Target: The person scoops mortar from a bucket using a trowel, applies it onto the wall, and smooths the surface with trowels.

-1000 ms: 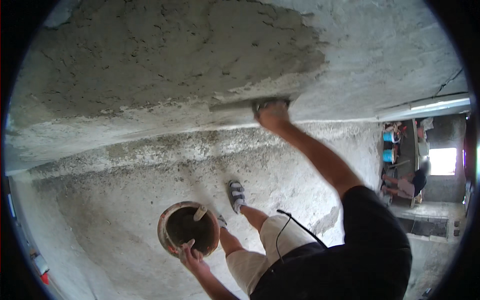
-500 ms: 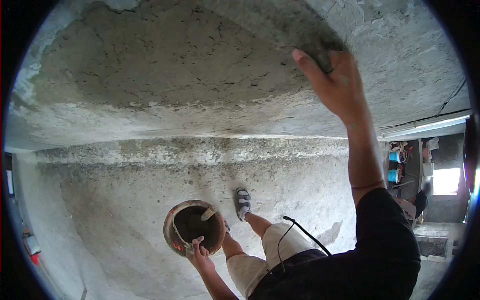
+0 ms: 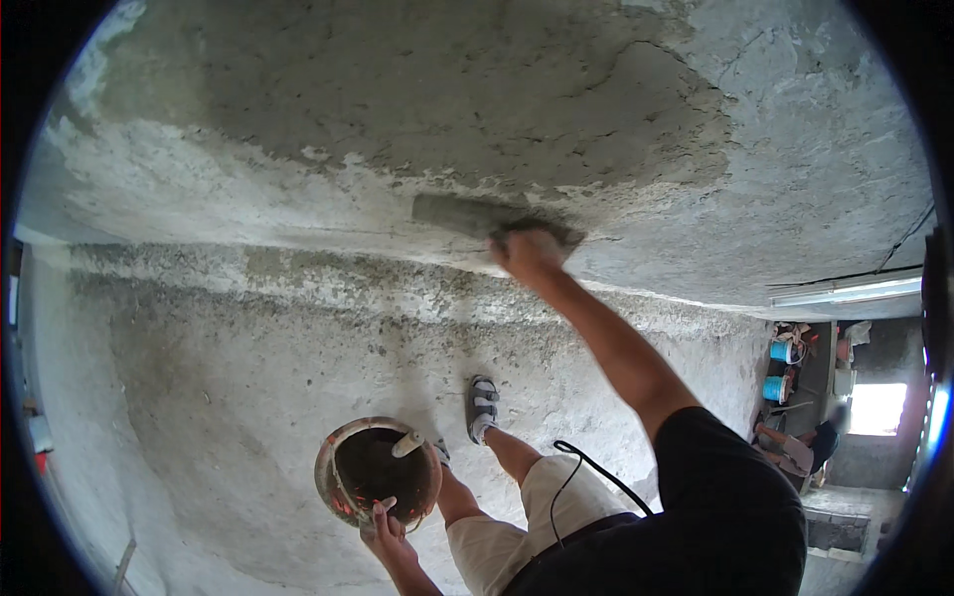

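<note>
My right hand (image 3: 527, 253) grips a flat, grey plastering trowel (image 3: 457, 213), blurred by motion, against the rough wall (image 3: 258, 184), just under a large dark, damp patch (image 3: 447, 89). Low at the centre, my left hand (image 3: 388, 536) holds a round, stained bucket (image 3: 335, 440) by its rim or handle. Inside the bucket is dark grey mix, with a pale tool handle (image 3: 407, 444) sticking up at its right side.
My sandalled foot (image 3: 482, 407) is on the concrete floor (image 3: 238, 397). At the far right are blue buckets (image 3: 778, 387), clutter, a seated person (image 3: 810, 447), a bright opening (image 3: 876, 407) and a long light tube (image 3: 845, 293). A stick (image 3: 124, 561) lies at lower left.
Since half a second ago, my right hand and trowel have swept down and left from high on the wall. My left hand and the bucket have shifted slightly downward in the picture.
</note>
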Action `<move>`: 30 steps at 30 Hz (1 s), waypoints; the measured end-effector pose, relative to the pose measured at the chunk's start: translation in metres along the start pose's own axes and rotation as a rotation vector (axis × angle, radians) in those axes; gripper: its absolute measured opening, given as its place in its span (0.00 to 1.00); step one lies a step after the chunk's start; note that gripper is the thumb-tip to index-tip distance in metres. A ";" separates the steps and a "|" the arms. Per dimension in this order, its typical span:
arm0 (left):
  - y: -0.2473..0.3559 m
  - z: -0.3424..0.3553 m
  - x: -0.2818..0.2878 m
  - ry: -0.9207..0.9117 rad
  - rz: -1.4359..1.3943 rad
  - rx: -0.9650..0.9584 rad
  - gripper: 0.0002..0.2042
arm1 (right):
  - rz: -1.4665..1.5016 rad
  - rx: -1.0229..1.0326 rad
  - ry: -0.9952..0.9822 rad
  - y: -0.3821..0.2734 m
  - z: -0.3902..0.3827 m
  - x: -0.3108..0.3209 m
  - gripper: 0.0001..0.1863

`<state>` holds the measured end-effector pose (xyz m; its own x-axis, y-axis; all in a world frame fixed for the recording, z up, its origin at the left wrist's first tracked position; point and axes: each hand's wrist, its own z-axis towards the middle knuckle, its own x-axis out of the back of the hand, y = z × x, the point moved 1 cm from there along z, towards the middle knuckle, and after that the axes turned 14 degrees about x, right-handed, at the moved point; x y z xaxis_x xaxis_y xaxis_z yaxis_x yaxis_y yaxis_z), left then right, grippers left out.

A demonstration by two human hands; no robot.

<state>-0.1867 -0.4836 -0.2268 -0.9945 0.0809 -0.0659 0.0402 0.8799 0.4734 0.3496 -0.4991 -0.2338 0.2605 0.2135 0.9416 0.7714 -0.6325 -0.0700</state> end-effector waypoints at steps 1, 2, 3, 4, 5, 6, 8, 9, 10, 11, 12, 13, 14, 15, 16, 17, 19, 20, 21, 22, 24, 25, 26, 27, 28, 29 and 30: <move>0.000 0.001 0.001 0.010 0.040 0.015 0.15 | -0.081 0.068 0.188 0.000 -0.024 0.034 0.45; -0.001 0.003 0.001 -0.029 -0.004 0.026 0.13 | -0.075 0.184 0.454 0.001 -0.043 0.076 0.44; -0.001 0.003 0.003 -0.014 -0.007 0.023 0.14 | -0.121 0.276 0.698 0.000 -0.064 0.117 0.44; -0.001 0.006 0.002 -0.004 -0.010 0.021 0.14 | -0.002 0.282 0.835 0.001 -0.084 0.155 0.39; -0.002 0.008 0.001 -0.012 -0.007 0.027 0.15 | -0.015 0.378 0.999 0.003 -0.098 0.191 0.35; -0.002 0.009 0.003 -0.023 0.008 0.049 0.14 | -0.027 0.259 0.933 0.008 -0.115 0.222 0.33; -0.001 0.012 0.002 0.003 -0.009 0.039 0.13 | -0.059 0.134 0.929 0.011 -0.115 0.247 0.32; -0.001 0.013 0.002 -0.002 -0.017 0.019 0.13 | -0.074 0.147 0.964 0.011 -0.103 0.245 0.33; -0.002 0.014 0.002 0.034 -0.036 0.032 0.12 | -0.108 0.189 1.021 0.012 -0.090 0.237 0.34; -0.002 0.014 0.003 0.046 -0.040 0.018 0.13 | -0.114 0.155 0.987 0.013 -0.076 0.221 0.35; -0.003 0.014 0.004 0.059 -0.048 0.005 0.13 | -0.150 0.124 1.018 0.014 -0.063 0.199 0.36; -0.004 0.014 0.005 0.048 -0.048 -0.011 0.13 | -0.219 0.069 0.858 0.013 -0.051 0.167 0.39; -0.004 0.013 0.007 0.059 -0.015 -0.035 0.14 | -0.178 0.001 0.532 0.010 -0.030 0.129 0.39; -0.004 0.010 0.012 0.061 -0.012 -0.034 0.14 | -0.128 -0.018 0.193 0.006 -0.009 0.090 0.38; -0.004 0.009 0.015 0.045 -0.013 -0.038 0.15 | -0.170 -0.038 -0.003 -0.002 0.011 0.050 0.37; -0.006 0.012 0.013 0.023 -0.034 -0.056 0.15 | -0.241 0.057 -0.056 -0.001 0.017 0.020 0.36; -0.007 0.010 0.019 -0.017 -0.042 -0.041 0.14 | -0.231 0.028 0.015 0.001 0.026 -0.025 0.35; -0.009 0.010 0.019 -0.011 -0.042 -0.059 0.14 | -0.183 0.019 0.016 -0.002 0.027 -0.038 0.35; -0.009 0.008 0.019 -0.030 -0.030 -0.072 0.14 | -0.131 0.005 0.008 -0.003 0.021 -0.041 0.35; -0.010 0.010 0.017 0.034 -0.018 -0.006 0.14 | -0.076 -0.025 -0.045 -0.003 0.012 -0.034 0.35; -0.010 0.008 0.013 -0.020 -0.006 -0.009 0.14 | -0.042 -0.057 0.026 0.001 -0.018 0.012 0.38; -0.010 0.011 0.004 -0.044 -0.014 -0.020 0.14 | -0.098 -0.072 0.074 0.006 -0.037 0.049 0.41; -0.007 0.011 0.001 -0.038 0.047 0.020 0.14 | -0.256 0.040 0.437 0.005 -0.053 0.090 0.41; -0.004 0.013 -0.003 -0.062 0.052 0.019 0.13 | -0.244 0.094 0.642 0.010 -0.078 0.131 0.40; -0.004 0.017 -0.012 -0.087 0.053 0.022 0.13 | -0.204 0.149 0.836 0.014 -0.092 0.168 0.37; -0.003 0.015 -0.015 -0.065 0.079 0.065 0.13 | -0.156 0.131 0.930 0.022 -0.108 0.204 0.35; -0.003 0.016 -0.021 -0.115 0.023 -0.009 0.11 | -0.197 0.156 0.942 0.028 -0.115 0.231 0.34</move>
<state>-0.1639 -0.4810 -0.2410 -0.9757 0.1545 -0.1554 0.0611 0.8728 0.4842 0.3647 -0.5534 0.0194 -0.4003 -0.4204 0.8142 0.8372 -0.5291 0.1384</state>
